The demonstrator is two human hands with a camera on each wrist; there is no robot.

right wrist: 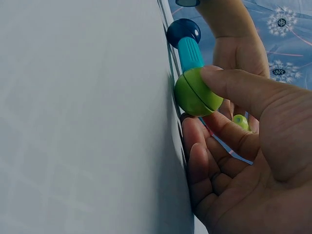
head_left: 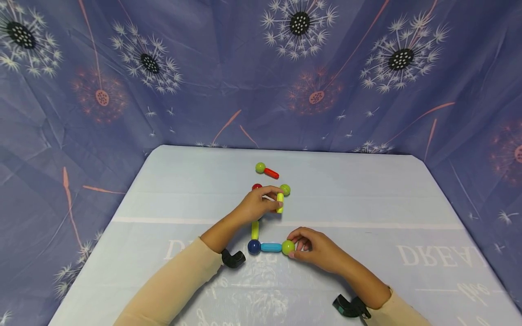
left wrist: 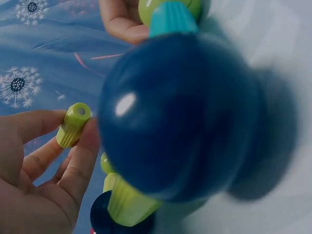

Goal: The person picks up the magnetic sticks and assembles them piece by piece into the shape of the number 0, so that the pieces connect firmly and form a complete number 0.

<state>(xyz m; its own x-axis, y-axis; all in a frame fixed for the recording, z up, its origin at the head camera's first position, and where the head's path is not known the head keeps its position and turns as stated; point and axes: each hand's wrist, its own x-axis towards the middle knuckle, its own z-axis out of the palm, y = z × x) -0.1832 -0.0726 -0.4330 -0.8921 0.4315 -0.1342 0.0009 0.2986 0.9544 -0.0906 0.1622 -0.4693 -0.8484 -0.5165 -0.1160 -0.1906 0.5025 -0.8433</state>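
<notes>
My left hand (head_left: 258, 204) pinches a yellow-green magnetic rod (head_left: 280, 203) between thumb and fingers, raised over the table. The rod's end, with a small metal disc, shows in the left wrist view. My right hand (head_left: 320, 249) pinches a green ball (head_left: 288, 247) at the right end of a light blue rod (head_left: 271, 247). That rod joins a dark blue ball (head_left: 254, 246), from which another yellow-green rod (head_left: 254, 230) runs away from me. Beyond the left hand are a red ball (head_left: 257, 186), partly hidden, and a second green ball (head_left: 285, 189). What lies beneath the left hand is hidden.
A green ball (head_left: 260, 167) with a red rod (head_left: 271, 173) attached lies farther back. The pale printed table (head_left: 367, 194) meets a blue dandelion-patterned cloth (head_left: 253, 90) behind it. Black wrist straps (head_left: 233, 259) sit on both forearms.
</notes>
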